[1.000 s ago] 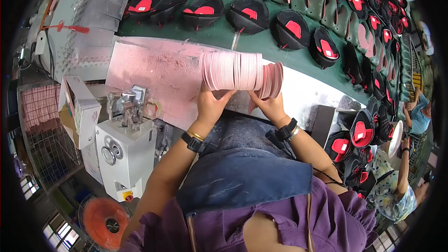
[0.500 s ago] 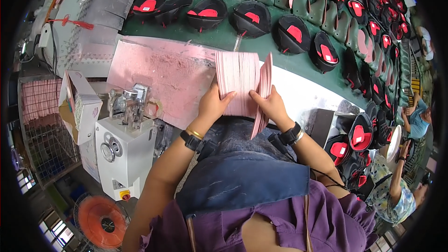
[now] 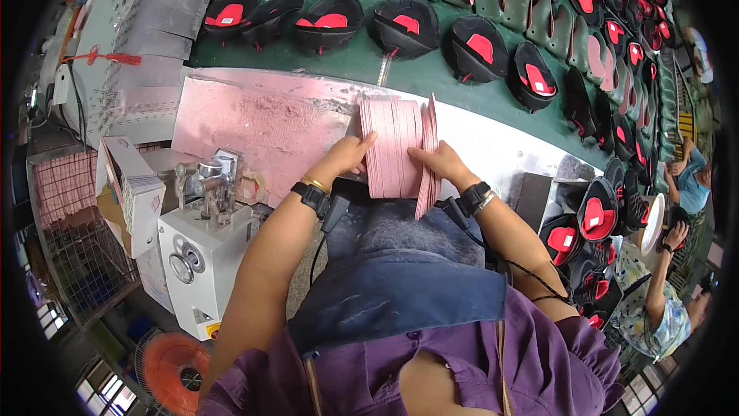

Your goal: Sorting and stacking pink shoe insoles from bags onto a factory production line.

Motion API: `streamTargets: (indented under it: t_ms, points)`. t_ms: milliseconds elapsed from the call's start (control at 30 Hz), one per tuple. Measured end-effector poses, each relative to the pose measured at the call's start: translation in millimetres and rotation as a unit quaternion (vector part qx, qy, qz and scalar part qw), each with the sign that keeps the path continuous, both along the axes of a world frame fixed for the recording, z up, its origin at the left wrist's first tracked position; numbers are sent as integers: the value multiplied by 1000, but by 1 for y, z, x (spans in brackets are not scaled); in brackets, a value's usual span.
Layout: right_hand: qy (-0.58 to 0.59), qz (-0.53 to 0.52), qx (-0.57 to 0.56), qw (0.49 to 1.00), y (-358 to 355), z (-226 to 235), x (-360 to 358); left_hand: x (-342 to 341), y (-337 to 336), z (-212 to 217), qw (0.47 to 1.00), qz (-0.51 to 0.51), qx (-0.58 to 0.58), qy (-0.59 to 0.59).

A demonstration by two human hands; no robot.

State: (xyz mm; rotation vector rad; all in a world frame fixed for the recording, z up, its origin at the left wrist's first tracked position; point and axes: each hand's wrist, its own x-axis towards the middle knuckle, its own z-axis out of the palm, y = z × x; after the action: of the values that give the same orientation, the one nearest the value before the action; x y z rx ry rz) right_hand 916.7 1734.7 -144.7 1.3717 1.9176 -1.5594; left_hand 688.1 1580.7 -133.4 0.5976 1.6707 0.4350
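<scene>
Pink-stained bench (image 3: pixel 254 120) below green belt (image 3: pixel 362 62) of black uppers (image 3: pixel 481 46). Pink insole stack (image 3: pixel 396 147) stood on edge there, clamped between left hand (image 3: pixel 342 156) and right hand (image 3: pixel 440 162), keeping edges squared.

bare pink worktop (image 3: pixel 262 120) left of insole stack (image 3: pixel 396 147); white machine (image 3: pixel 204 250) lower left

Stack of pink insoles (image 3: pixel 396 147) — thin, standing on edge, at pink worktop's near edge.
</scene>
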Motion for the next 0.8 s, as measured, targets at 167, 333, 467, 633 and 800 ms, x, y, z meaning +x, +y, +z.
streamTargets:
  t_ms: [167,333,467,633,800]
  points:
    - [0,-29,13,999,0,-7,9,3,8,15,989,109,-64,-82]
    - [15,-29,2,999,-2,-12,9,-3,8,13,956,260,-23,-131]
    - [27,-37,19,999,-3,-13,10,0,6,14,955,273,4,-119]
    - [9,-30,15,999,-2,-2,8,6,4,19,950,290,0,-113]
    - [24,-21,-29,999,2,10,4,12,4,17,948,307,18,-77]
